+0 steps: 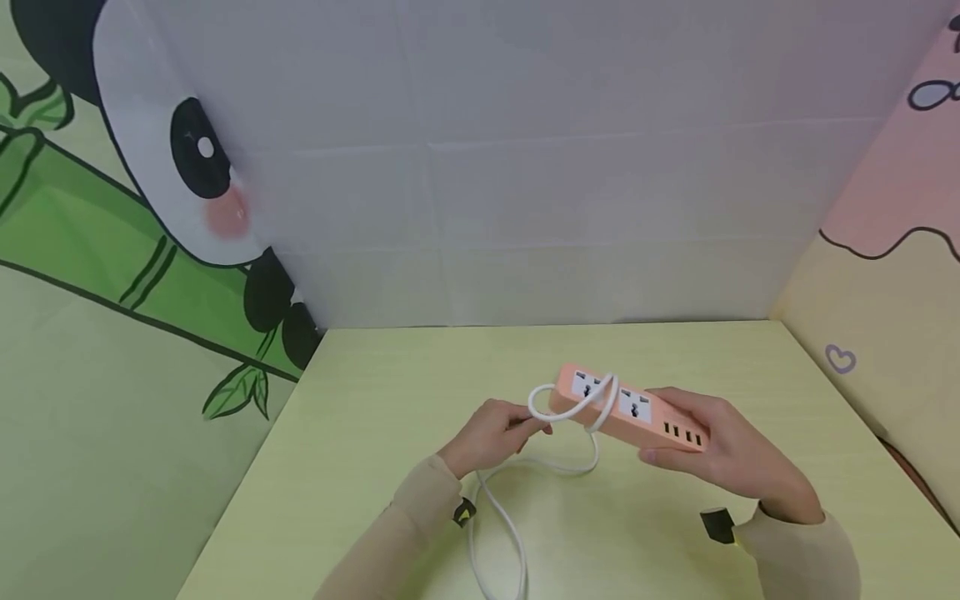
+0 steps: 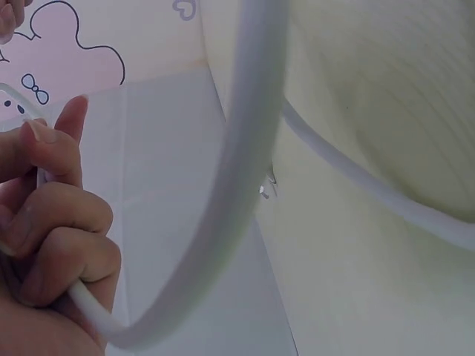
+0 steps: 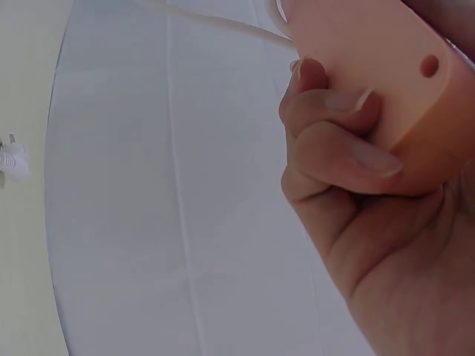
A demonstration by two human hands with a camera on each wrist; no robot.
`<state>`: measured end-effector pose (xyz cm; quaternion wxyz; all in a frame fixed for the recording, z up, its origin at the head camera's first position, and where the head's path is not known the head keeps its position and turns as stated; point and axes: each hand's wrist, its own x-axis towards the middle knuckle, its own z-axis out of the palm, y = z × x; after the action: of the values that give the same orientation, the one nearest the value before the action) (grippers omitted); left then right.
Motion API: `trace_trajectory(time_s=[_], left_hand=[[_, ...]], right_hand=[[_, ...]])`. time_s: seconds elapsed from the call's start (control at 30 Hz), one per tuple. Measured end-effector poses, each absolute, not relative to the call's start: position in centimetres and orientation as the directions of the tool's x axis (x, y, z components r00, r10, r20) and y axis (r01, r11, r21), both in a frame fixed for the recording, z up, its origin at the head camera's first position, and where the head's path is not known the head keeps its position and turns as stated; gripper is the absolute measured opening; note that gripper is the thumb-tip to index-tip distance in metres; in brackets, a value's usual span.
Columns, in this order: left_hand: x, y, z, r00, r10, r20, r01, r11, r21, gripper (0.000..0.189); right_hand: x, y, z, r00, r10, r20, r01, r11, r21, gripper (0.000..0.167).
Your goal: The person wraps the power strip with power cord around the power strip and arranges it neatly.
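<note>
The right hand (image 1: 731,450) grasps one end of a peach-pink, bar-shaped plastic power strip (image 1: 636,407), fingers curled under it, with the end that bears the cord jutting past the fingertips toward the left hand (image 1: 495,433). That hand pinches a thin, round white cord (image 2: 249,133), its other fingers curled about it too. Just beyond the left fingertips the cord crosses the strip's socket face in a wrap that looks loose; should the left pinch ease, I judge it could slide off the unsupported end. Held by only one end, the strip might also twist in the right hand if the left pulled hard. Below the left hand, slack hangs in wide loops beside the wrist, where the black-and-yellow tag (image 1: 464,512) at the cuff could snag it. A white pronged plug (image 3: 13,163), well apart from the right hand, could drag or catch under a sharp tug.
</note>
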<state>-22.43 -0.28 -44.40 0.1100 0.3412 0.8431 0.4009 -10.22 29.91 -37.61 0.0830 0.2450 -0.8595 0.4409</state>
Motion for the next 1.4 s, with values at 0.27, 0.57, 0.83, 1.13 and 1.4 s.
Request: trace_trajectory(time_s=[0.27,0.57,0.83,1.13,1.4], left_hand=[[-21.4,-0.8,-44.5,-0.739,0.670,0.072,0.453,0.413,0.790,0.025],[-20.3,-1.3,-44.8,-0.744,0.662,0.084,0.428,0.377,0.821,0.027],[-18.9,-1.6,-44.9,-0.747,0.660,0.086,0.413,0.357,0.838,0.025],[-17.5,-2.1,-44.6,-0.748,0.651,0.129,0.454,0.360,0.815,0.025],[-16.5,-2.7,-44.4,-0.741,0.653,0.157,0.469,0.336,0.817,0.027]], right_hand=[[-10.3,29.9,-37.6,-0.871,-0.341,0.355,-0.488,0.509,-0.709,0.048],[-10.6,29.9,-37.6,-0.877,-0.332,0.347,-0.478,0.532,-0.699,0.048],[-10.8,29.9,-37.9,-0.893,-0.294,0.340,-0.449,0.562,-0.694,0.048],[-11.0,29.9,-37.9,-0.907,-0.285,0.310,-0.420,0.576,-0.701,0.046],[-11.1,29.9,-38.0,-0.911,-0.275,0.306,-0.411,0.592,-0.693,0.046]])
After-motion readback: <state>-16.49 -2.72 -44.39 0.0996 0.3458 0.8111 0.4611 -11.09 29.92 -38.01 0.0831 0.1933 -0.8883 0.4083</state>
